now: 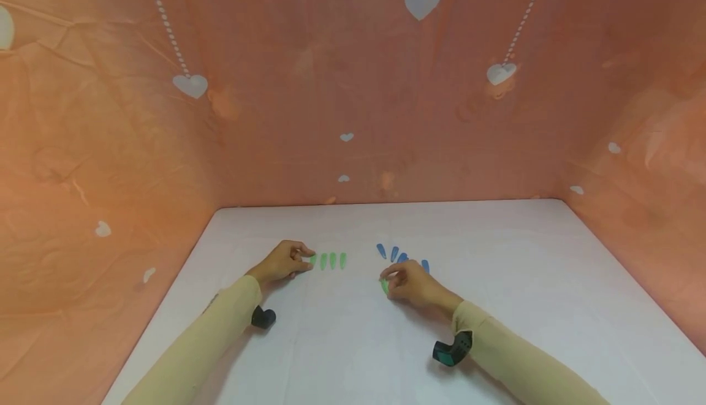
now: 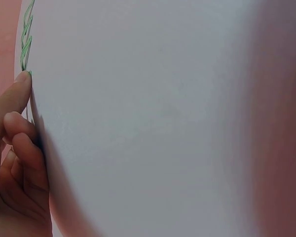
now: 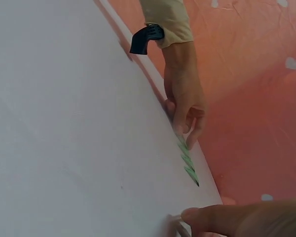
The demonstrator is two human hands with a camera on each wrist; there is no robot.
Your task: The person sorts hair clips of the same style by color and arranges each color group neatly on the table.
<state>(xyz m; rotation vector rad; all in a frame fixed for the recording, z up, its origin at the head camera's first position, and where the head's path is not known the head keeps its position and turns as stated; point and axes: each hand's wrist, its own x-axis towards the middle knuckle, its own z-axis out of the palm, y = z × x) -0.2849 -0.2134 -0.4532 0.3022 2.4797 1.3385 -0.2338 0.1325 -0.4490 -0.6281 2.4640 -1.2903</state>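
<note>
Several green snap hair clips [image 1: 333, 261] lie side by side in a row on the white table. At the row's left end, my left hand [image 1: 285, 261] pinches a green clip [image 1: 312, 260] between thumb and fingertip; in the left wrist view the thumb hides most of it. To the right, my right hand [image 1: 410, 283] holds another green clip [image 1: 384, 285] between thumb and fingers, low over the table. Just beyond that hand, several blue hair clips [image 1: 394, 253] are fanned out, some partly covered by it. The row of green clips [image 3: 188, 160] also shows in the right wrist view.
The white table [image 1: 342, 344] fills the space before me. Orange sheeting with pale hearts [image 1: 422, 3] rises along its back and both sides. A dark wrist camera [image 1: 453, 350] juts from the right sleeve, another [image 1: 263, 317] from the left.
</note>
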